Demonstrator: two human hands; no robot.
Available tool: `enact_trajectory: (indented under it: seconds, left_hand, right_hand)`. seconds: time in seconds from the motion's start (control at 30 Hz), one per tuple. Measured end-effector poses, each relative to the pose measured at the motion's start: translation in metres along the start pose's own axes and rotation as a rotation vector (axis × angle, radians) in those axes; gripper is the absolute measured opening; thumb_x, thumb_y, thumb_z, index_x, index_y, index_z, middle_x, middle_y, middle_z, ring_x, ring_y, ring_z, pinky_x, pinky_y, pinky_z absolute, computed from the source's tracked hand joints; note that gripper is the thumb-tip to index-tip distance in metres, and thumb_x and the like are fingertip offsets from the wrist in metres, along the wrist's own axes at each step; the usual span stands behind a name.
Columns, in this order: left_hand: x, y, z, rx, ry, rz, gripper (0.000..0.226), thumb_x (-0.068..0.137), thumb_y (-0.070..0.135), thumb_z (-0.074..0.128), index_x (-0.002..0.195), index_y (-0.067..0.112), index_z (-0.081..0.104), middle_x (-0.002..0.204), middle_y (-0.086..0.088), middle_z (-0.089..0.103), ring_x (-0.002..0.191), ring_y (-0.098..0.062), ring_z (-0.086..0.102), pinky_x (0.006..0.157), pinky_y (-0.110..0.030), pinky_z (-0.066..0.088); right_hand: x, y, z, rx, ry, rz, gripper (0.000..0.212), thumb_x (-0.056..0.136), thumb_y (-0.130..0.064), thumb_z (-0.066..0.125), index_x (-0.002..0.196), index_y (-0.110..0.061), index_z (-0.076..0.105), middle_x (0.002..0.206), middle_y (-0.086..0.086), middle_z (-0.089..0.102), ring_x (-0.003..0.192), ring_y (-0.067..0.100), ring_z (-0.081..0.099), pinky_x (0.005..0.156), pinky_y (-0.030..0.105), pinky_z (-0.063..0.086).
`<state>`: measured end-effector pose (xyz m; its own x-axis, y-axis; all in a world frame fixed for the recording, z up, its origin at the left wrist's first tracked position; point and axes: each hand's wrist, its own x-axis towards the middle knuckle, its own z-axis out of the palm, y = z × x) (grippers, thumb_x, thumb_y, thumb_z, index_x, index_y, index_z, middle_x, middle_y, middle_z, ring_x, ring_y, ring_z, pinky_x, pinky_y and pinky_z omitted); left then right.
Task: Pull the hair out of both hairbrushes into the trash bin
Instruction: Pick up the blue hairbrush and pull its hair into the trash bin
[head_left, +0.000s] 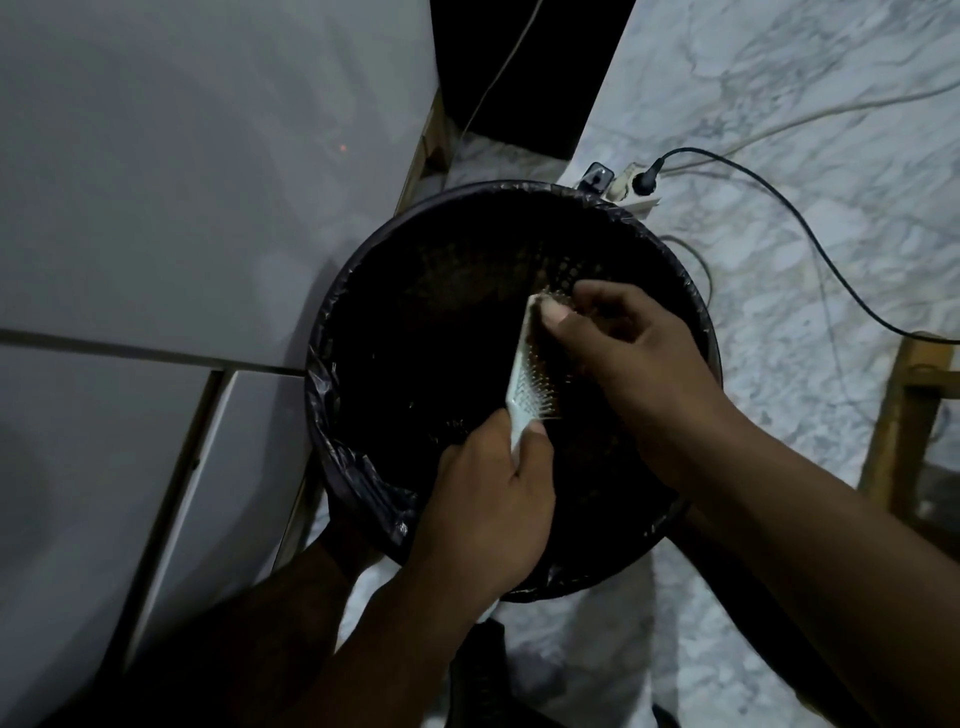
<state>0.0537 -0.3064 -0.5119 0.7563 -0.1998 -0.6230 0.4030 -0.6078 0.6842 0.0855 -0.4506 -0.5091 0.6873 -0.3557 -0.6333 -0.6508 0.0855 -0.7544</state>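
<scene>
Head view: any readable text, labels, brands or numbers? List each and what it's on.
None readable.
Hairbrush: white back, no visible print.
Trash bin: black liner, no label showing.
Power strip: too small and dim to tell whether it bears any marking.
Left hand and right hand cover part of the brush, so text there could be hidden.

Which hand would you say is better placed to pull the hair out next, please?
The right hand: its fingertips already pinch at the bristles of the white hairbrush over the trash bin, while the left hand grips the handle.
</scene>
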Motion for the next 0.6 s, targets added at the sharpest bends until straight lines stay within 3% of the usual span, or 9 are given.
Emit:
enact_trajectory:
  seconds: [0.1,0.17,0.3,0.4,0.5,0.53,0.6]
  left_hand:
    - [-0.0014,0.0021,0.001,0.015,0.002,0.035,0.029,0.103,0.037,0.04,0.096,0.02,0.062,0.083,0.003,0.067,0.083,-0.015,0.064,0.069,-0.03,0.043]
    - [0.0006,0.0029,-0.0009,-0.021,0.016,0.021,0.029,0.104,0.037,0.041,0.088,0.021,0.06,0.072,0.004,0.062,0.068,-0.012,0.062,0.061,-0.028,0.041]
    - [0.0047,0.0004,-0.0032,-0.1,0.017,-0.018,0.032,0.104,0.039,0.041,0.076,0.027,0.05,0.063,0.007,0.051,0.063,-0.022,0.053,0.062,-0.036,0.041]
    - [0.0046,0.0003,-0.0039,-0.112,0.025,-0.033,0.032,0.104,0.039,0.041,0.075,0.027,0.05,0.067,0.005,0.052,0.069,-0.024,0.055,0.063,-0.037,0.042]
    - [-0.0003,0.0028,-0.0028,0.002,0.035,0.028,0.028,0.104,0.037,0.04,0.09,0.021,0.059,0.08,0.002,0.064,0.078,-0.015,0.062,0.061,-0.027,0.041]
    - [-0.0015,0.0031,-0.0022,0.022,0.039,0.046,0.028,0.104,0.037,0.04,0.093,0.019,0.06,0.084,0.001,0.065,0.081,-0.014,0.062,0.062,-0.026,0.041]
    - [-0.0015,0.0038,-0.0023,0.027,0.045,0.064,0.028,0.103,0.038,0.04,0.094,0.019,0.059,0.083,0.0,0.065,0.08,-0.015,0.063,0.062,-0.026,0.04]
  right_hand:
    - [0.0027,0.0028,-0.0034,-0.027,0.084,-0.077,0.005,0.088,-0.019,0.075,0.089,-0.015,0.075,0.084,0.004,0.077,0.08,0.015,0.075,0.074,0.032,0.061]
    - [0.0034,0.0022,-0.004,-0.033,0.13,-0.064,0.014,0.091,-0.018,0.072,0.078,-0.014,0.071,0.075,0.005,0.075,0.07,0.015,0.073,0.067,0.032,0.06]
    - [0.0035,-0.0005,0.0002,0.263,0.121,0.142,0.018,0.101,-0.015,0.057,0.084,-0.009,0.063,0.075,0.007,0.07,0.065,0.016,0.07,0.052,0.029,0.058]
    - [0.0019,-0.007,0.0003,0.456,0.021,0.269,0.014,0.102,-0.021,0.054,0.103,-0.01,0.061,0.085,0.006,0.072,0.067,0.017,0.073,0.059,0.036,0.061]
    - [0.0002,-0.004,-0.0012,0.102,-0.021,0.028,0.03,0.087,-0.033,0.075,0.111,-0.015,0.07,0.091,-0.002,0.076,0.075,0.009,0.075,0.072,0.031,0.061]
    - [-0.001,-0.0037,-0.001,-0.027,0.004,-0.065,0.028,0.084,-0.029,0.079,0.107,-0.015,0.073,0.092,0.0,0.078,0.081,0.011,0.076,0.077,0.031,0.062]
    - [0.0002,-0.0031,-0.0012,-0.044,0.071,-0.113,0.01,0.086,-0.021,0.077,0.089,-0.011,0.076,0.084,0.006,0.078,0.079,0.018,0.075,0.081,0.04,0.063]
